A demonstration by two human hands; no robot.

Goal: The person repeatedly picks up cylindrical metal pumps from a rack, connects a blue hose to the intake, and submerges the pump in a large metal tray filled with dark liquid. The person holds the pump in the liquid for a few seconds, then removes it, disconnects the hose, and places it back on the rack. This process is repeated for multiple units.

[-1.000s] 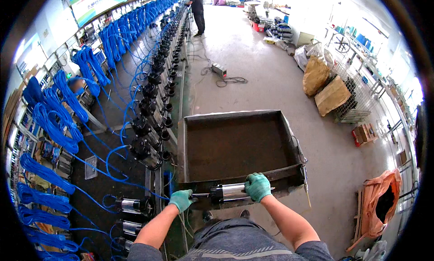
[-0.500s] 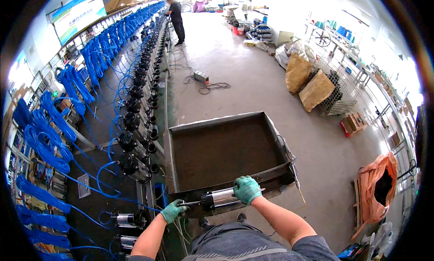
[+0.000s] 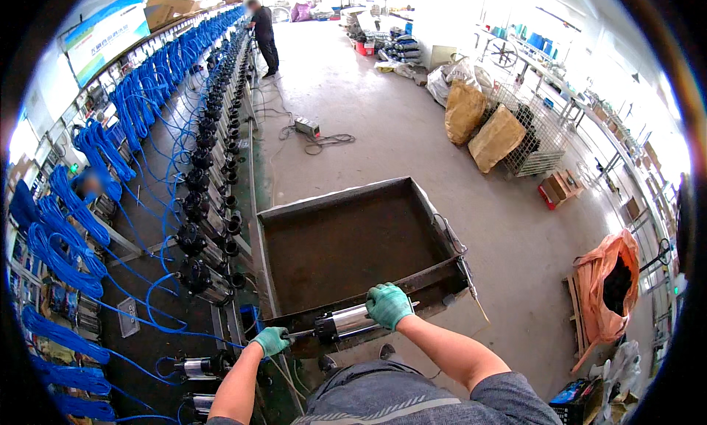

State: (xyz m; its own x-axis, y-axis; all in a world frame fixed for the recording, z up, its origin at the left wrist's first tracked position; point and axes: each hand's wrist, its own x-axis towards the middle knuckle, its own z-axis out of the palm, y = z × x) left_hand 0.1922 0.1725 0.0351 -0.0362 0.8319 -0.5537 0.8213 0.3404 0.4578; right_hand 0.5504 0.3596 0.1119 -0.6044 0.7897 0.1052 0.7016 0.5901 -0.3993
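Observation:
A silver cylindrical motor with a black end section (image 3: 346, 322) lies nearly level at the near edge of a wide metal tank (image 3: 335, 196). My right hand (image 3: 389, 306), in a green glove, is wrapped over its right end. A slim metal rod (image 3: 300, 334) sticks out of the black left end. My left hand (image 3: 272, 340), gloved alike, is closed around the rod's outer end. Brown, dark contents fill the tank's bottom; I cannot tell whether they are liquid.
At left runs a long row of black-and-silver pumps (image 3: 206, 281) with coiled blue cables (image 3: 66, 259). A hose with a nozzle (image 3: 471, 281) hangs on the tank's right corner. An orange sack (image 3: 589, 278) stands at right. Far off, a person (image 3: 264, 38) stands by the row.
The whole view has shifted a little, so the scene sits further left and slightly higher. Both hands keep hold of the motor and its rod.

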